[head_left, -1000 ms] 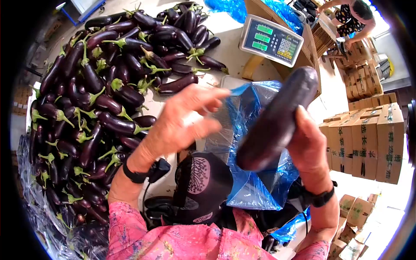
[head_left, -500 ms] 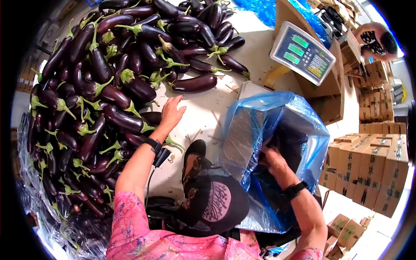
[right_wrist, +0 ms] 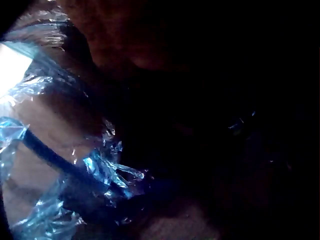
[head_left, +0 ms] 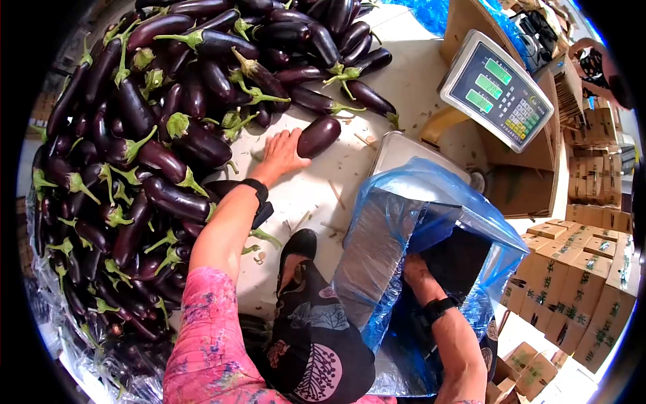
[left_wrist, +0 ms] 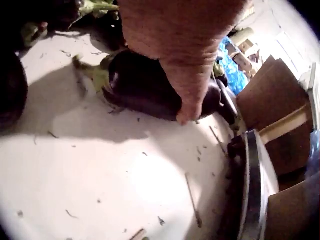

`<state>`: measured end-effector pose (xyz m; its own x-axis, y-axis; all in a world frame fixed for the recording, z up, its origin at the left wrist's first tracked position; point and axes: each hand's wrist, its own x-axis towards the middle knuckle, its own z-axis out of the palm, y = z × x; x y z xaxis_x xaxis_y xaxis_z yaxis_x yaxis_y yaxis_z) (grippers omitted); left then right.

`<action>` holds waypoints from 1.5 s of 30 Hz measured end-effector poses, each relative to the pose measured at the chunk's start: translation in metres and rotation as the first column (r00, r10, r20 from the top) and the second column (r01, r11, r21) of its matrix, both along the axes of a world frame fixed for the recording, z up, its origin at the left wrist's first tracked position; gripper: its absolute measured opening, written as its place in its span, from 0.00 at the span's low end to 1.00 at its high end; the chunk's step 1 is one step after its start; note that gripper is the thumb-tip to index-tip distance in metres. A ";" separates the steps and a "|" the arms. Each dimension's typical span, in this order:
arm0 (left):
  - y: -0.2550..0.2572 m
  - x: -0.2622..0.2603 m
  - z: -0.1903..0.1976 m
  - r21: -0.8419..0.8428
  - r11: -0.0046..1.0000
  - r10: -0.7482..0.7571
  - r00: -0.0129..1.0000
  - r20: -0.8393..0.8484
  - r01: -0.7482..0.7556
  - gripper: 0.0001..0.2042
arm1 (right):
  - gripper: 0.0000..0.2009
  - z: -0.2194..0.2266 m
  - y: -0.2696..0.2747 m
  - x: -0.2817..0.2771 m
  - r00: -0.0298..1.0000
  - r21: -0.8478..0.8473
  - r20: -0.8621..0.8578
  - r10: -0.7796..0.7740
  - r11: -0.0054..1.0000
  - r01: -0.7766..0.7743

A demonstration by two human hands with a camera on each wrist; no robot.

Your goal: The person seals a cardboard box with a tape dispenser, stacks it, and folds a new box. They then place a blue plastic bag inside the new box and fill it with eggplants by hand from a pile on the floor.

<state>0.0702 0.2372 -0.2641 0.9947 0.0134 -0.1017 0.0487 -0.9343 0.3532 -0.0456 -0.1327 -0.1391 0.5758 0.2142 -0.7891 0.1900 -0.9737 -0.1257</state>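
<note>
On the white tabletop, my left hand grips a dark purple eggplant. The thumb lies over its body in the left wrist view, where the eggplant shows its green stem end pointing left. My right hand reaches down inside a box lined with a blue plastic bag. Its fingers are lost in the dark of the box, so I cannot tell what they hold. The right wrist view is mostly black, with shiny blue plastic at the left.
A large heap of eggplants covers the left side of the table. A scale with a lit display stands behind the box, its metal platform beside the bag. Stacked cartons are at the right. Another person is at the far right.
One second ago the right hand held an eggplant above the bag; it then went down into the box. The left hand moved out to the table and took hold of another eggplant.
</note>
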 end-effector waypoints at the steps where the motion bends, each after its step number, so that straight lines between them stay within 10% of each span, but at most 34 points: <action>1: -0.002 -0.008 0.008 -0.224 0.971 0.054 0.992 -0.110 -0.078 0.35 | 0.22 -0.001 -0.001 -0.002 0.992 0.081 0.031 -0.124 0.989 0.121; 2: -0.001 -0.015 0.020 -0.426 0.887 0.086 0.970 -0.228 -0.178 0.35 | 0.22 -0.006 -0.005 -0.005 0.983 0.142 0.073 -0.170 0.977 0.158; 4: 0.004 -0.038 0.034 -0.818 0.380 -0.040 0.876 -0.480 -0.431 0.29 | 0.21 -0.032 -0.020 -0.016 0.968 0.247 0.171 -0.183 0.959 0.138; 6: 0.001 -0.067 0.040 -0.807 0.052 -0.035 0.807 -0.590 -0.588 0.28 | 0.21 -0.079 -0.051 -0.035 0.960 0.309 0.213 -0.181 0.945 0.110; 14: 0.035 -0.064 -0.026 -0.699 -0.566 0.107 0.802 -0.588 -0.437 0.28 | 0.21 -0.175 -0.137 -0.045 0.924 0.550 0.073 -0.376 0.788 0.277; 15: 0.037 -0.061 -0.021 -0.740 -0.533 0.224 0.775 -0.591 -0.410 0.27 | 0.21 -0.173 -0.142 -0.044 0.914 0.575 0.046 -0.402 0.759 0.305; 17: 0.040 -0.065 -0.015 -0.793 0.191 0.696 0.649 -0.305 -0.578 0.20 | 0.21 -0.178 -0.157 -0.043 0.894 0.614 -0.002 -0.448 0.705 0.355; 18: 0.040 -0.076 0.008 -0.563 0.540 0.707 0.700 -0.099 -0.625 0.19 | 0.21 -0.183 -0.162 -0.042 0.887 0.626 -0.023 -0.461 0.685 0.372; 20: 0.038 -0.106 0.052 -0.471 0.785 0.557 0.790 0.256 -0.402 0.18 | 0.22 -0.191 -0.168 -0.037 0.873 0.652 -0.057 -0.485 0.643 0.401; 24: 0.051 -0.175 0.125 -0.444 0.736 0.666 0.662 0.344 -0.511 0.24 | 0.23 -0.221 -0.171 -0.025 0.851 0.707 -0.131 -0.509 0.553 0.440; 28: 0.103 -0.214 0.102 -0.543 0.379 0.924 0.276 0.264 -0.750 0.36 | 0.24 -0.249 -0.165 -0.013 0.829 0.750 -0.238 -0.506 0.447 0.487; 29: 0.118 -0.214 0.086 -0.613 0.292 0.956 0.222 0.189 -0.734 0.39 | 0.21 -0.254 -0.165 -0.008 0.890 0.714 -0.087 -0.447 0.595 0.368; 32: 0.120 -0.195 0.110 -0.719 0.157 0.947 0.309 -0.085 -0.677 0.32 | 0.15 -0.250 -0.160 0.004 0.942 0.418 0.304 -0.141 0.908 0.001; 38: 0.095 -0.211 0.164 -0.956 -0.270 0.626 0.735 -0.263 -0.112 0.26 | 0.12 -0.036 -0.057 0.032 0.938 0.106 0.149 0.313 0.938 -0.330; 41: 0.075 -0.212 0.197 -0.959 -0.272 0.538 0.813 -0.220 -0.080 0.30 | 0.13 0.052 -0.035 0.026 0.991 0.265 0.064 0.117 0.955 -0.131; 45: 0.022 -0.179 0.251 -0.995 0.010 0.490 0.868 -0.081 -0.099 0.34 | 0.15 0.197 0.023 0.013 0.948 0.475 -0.073 -0.310 0.825 0.306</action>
